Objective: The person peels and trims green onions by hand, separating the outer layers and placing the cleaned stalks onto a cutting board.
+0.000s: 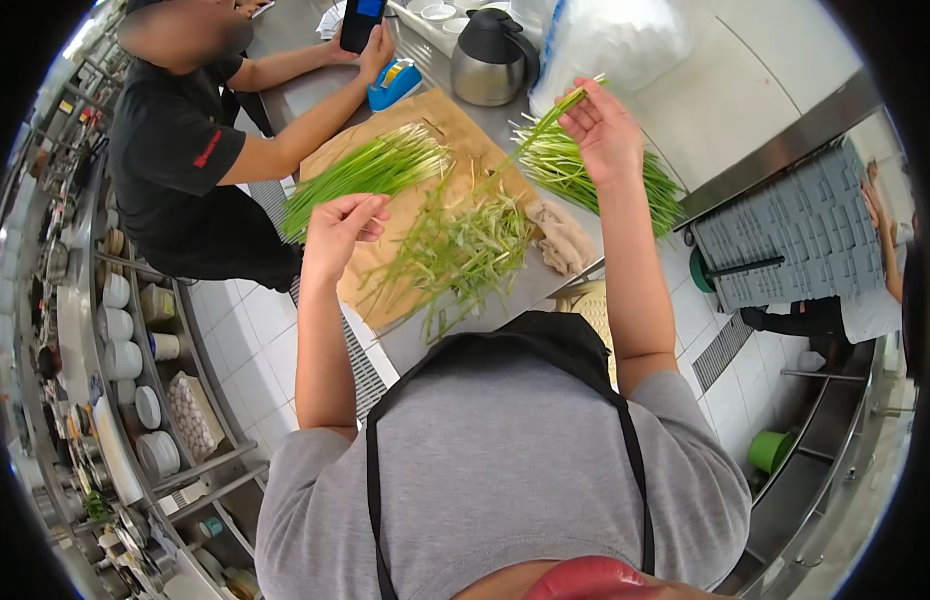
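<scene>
My right hand [605, 130] is raised at the back right with its fingers closed on a thin green stalk [545, 122], which slants down toward the board. Over the left part of the brown board [360, 275] is my left hand [347, 225], its thumb and fingers pressed together; whatever they hold, if anything, is too small to name. Between the hands lies a loose heap of green trimmings [475, 250]. A neat bundle of green stalks with white ends [370, 175] rests on the board's left side. Another bundle [565, 170] lies beneath and beside my right hand.
A crumpled cloth [560, 238] lies by the board's right edge. Behind stand a blue tape dispenser [395, 84], a steel jug [490, 65] and a clear plastic bag [615, 45]. A co-worker [185, 140] at left holds a phone [362, 25]. Grey stacked crates [800, 230] are at right.
</scene>
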Tool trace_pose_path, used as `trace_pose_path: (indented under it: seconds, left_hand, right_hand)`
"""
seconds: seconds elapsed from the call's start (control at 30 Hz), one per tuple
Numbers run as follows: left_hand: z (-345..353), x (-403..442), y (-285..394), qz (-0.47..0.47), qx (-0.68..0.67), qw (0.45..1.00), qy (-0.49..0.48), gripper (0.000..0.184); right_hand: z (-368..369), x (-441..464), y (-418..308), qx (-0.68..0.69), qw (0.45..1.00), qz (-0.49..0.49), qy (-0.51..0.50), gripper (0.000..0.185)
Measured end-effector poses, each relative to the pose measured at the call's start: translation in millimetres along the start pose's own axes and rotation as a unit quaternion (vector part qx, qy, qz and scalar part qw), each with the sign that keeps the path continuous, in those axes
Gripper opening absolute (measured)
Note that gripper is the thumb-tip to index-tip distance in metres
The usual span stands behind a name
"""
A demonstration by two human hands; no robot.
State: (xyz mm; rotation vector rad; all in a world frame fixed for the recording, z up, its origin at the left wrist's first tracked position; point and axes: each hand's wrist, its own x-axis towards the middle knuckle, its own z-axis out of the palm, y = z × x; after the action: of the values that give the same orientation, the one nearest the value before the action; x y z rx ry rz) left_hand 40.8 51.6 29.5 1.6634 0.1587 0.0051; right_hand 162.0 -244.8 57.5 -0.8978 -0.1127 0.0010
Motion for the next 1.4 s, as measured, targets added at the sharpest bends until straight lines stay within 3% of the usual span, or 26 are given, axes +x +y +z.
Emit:
trace_pose_path:
  seconds: [0.07, 0.17, 0.2, 0.27, 0.3, 0.4, 0.47, 0.53, 0.63, 0.7, 0.77, 0.8, 0.83, 0.93, 1.03, 1.13, 1.23, 1.33, 1.4]
  left_hand:
    - [2.0, -3.4, 4.5, 0.021, -0.013, 1.0, 0.002, 0.02]
    - [2.1, -9.4, 7.8, 0.043, -0.027, 0.999, 0.01, 0.019]
    - [0.6, -12.0, 9.4, 0.048, -0.027, 0.998, 0.012, 0.018]
    - [-0.2, -14.6, 10.3, 0.056, -0.029, 0.998, 0.016, 0.018]
    - [-0.3, -15.1, 10.6, 0.059, -0.029, 0.998, 0.017, 0.017]
    - [2.8, -14.2, 9.1, 0.07, -0.049, 0.996, 0.012, 0.017]
    - [7.3, -13.5, 7.5, 0.076, -0.063, 0.995, 0.008, 0.017]
    - [10.8, -15.1, 7.4, 0.079, -0.071, 0.994, 0.012, 0.018]
    - [15.0, -18.1, 10.2, 0.083, -0.106, 0.991, 0.014, 0.017]
    - [20.6, -16.9, 11.1, 0.082, -0.119, 0.989, 0.02, 0.016]
    - [24.8, -13.7, 7.0, 0.082, -0.108, 0.991, -0.01, 0.016]
    - [28.1, -10.4, 5.9, 0.085, -0.102, 0.991, -0.027, 0.016]
    - [35.5, -9.2, 5.5, 0.087, -0.089, 0.992, -0.027, 0.016]
    - [49.4, -10.2, -0.8, 0.043, -0.047, 0.997, -0.048, 0.016]
    - [57.8, -16.2, -11.0, 0.022, -0.053, 0.997, -0.046, 0.017]
    - [65.7, -17.3, -13.6, 0.014, -0.076, 0.996, -0.052, 0.018]
    - [78.0, -15.4, -9.7, 0.021, -0.14, 0.989, -0.047, 0.016]
    - [87.7, -10.5, -10.2, -0.014, -0.176, 0.982, -0.063, 0.017]
    - [91.6, -15.3, -16.4, -0.06, -0.178, 0.979, -0.077, 0.018]
  right_hand:
    - [-8.9, 8.1, -11.9, -0.016, 0.999, 0.004, -0.036, 0.018]
    - [-2.0, 18.7, -68.4, -0.215, 0.97, -0.087, -0.069, 0.02]
    - [3.9, 21.2, -86.5, -0.356, 0.922, -0.12, -0.098, 0.019]
    - [13.5, 23.6, -112.6, -0.609, 0.759, -0.174, -0.148, 0.017]
    - [20.9, 22.9, -110.0, -0.668, 0.718, -0.155, -0.121, 0.015]
    - [-27.1, 69.6, -56.3, -0.758, 0.561, -0.196, -0.271, 0.017]
    - [-53.6, 81.1, -9.5, -0.809, 0.485, -0.145, -0.299, 0.019]
    - [-68.0, 69.2, 21.6, -0.827, 0.461, -0.227, -0.23, 0.019]
    - [-32.5, 50.8, 31.7, -0.76, 0.612, -0.142, -0.167, 0.02]
    - [-5.7, 18.1, 52.1, -0.54, 0.814, -0.035, -0.212, 0.022]
    - [25.2, -18.6, 66.0, -0.274, 0.912, 0.199, -0.231, 0.025]
    - [42.2, -35.5, 67.2, -0.154, 0.938, 0.226, -0.214, 0.026]
    - [53.5, -45.4, 67.1, -0.032, 0.948, 0.249, -0.195, 0.028]
    - [56.4, -49.6, 76.1, 0.096, 0.974, 0.139, -0.149, 0.03]
    - [48.9, -48.9, 54.9, 0.141, 0.973, 0.101, -0.154, 0.029]
    - [61.7, -63.1, 35.2, 0.086, 0.989, 0.077, -0.095, 0.03]
    - [30.3, -63.2, 86.2, -0.099, 0.99, -0.065, -0.079, 0.037]
    - [22.6, -81.7, 93.3, -0.067, 0.971, 0.046, -0.225, 0.035]
    - [19.8, -84.1, 84.8, -0.039, 0.956, 0.067, -0.284, 0.029]
